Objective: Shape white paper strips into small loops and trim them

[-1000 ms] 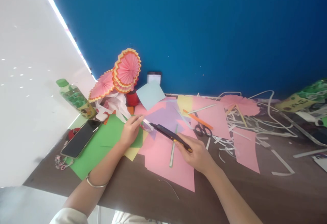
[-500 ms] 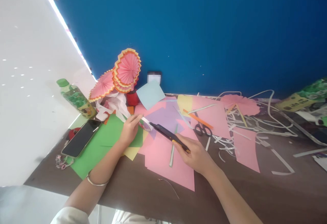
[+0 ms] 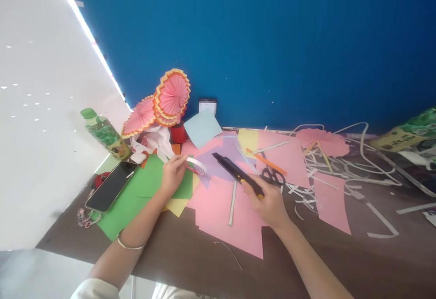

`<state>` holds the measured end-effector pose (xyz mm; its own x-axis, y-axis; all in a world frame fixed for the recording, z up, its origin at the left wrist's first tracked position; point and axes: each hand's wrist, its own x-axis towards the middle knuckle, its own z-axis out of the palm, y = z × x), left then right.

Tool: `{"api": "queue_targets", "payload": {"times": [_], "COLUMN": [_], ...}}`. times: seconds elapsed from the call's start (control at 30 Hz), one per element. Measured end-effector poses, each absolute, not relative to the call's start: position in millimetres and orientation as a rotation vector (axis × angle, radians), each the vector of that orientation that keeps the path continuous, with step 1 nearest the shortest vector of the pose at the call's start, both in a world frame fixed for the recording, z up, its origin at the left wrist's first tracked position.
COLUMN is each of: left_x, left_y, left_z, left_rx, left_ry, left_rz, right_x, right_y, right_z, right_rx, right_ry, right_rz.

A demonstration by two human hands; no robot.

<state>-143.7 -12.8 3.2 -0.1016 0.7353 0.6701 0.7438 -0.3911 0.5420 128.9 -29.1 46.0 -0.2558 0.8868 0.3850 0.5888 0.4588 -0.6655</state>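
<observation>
My left hand [image 3: 172, 175] holds a small roll of white tape [image 3: 196, 166] just above the green paper [image 3: 136, 192]. My right hand [image 3: 269, 201] grips a black and yellow utility knife [image 3: 236, 173], its tip pointing up and left, a short way from the tape roll. Under both hands lie overlapping pink paper sheets [image 3: 221, 208] and a purple sheet [image 3: 218, 160]. A thin pale paper strip [image 3: 233, 202] lies on the pink paper between my hands.
A phone [image 3: 111, 185] lies at the left on the green paper, a green-capped bottle [image 3: 104, 133] behind it. Pink pleated paper fans [image 3: 163, 103] stand against the blue wall. Scissors [image 3: 272, 175] and several white paper strips [image 3: 340, 171] lie at the right on the brown table [image 3: 340, 262].
My right hand has drawn the knife away from the tape roll, up and to the right. My left hand keeps the roll in about the same place.
</observation>
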Motion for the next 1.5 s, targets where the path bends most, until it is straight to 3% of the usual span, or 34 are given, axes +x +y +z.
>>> {"api": "queue_targets", "payload": {"times": [0.3,0.63,1.5], "left_x": [-139.8,-135.4,-135.9], "left_y": [-31.5,-19.6,-19.3], "left_z": [20.7,11.8,12.9], "left_rx": [-2.503,-2.634,-2.811], "left_ry": [-1.567,-2.064,-1.959], "left_rz": [-1.321,-1.921,-1.872], "right_x": [121.3,121.5,128.9], "right_y": [-33.6,-34.0,-30.8], "right_z": [42.7,42.6,41.8], "right_rx": [-1.291,-1.228,-1.158], "right_ry": [-1.855,-1.934,-2.18], "right_rz": [0.611,0.577,0.419]}}
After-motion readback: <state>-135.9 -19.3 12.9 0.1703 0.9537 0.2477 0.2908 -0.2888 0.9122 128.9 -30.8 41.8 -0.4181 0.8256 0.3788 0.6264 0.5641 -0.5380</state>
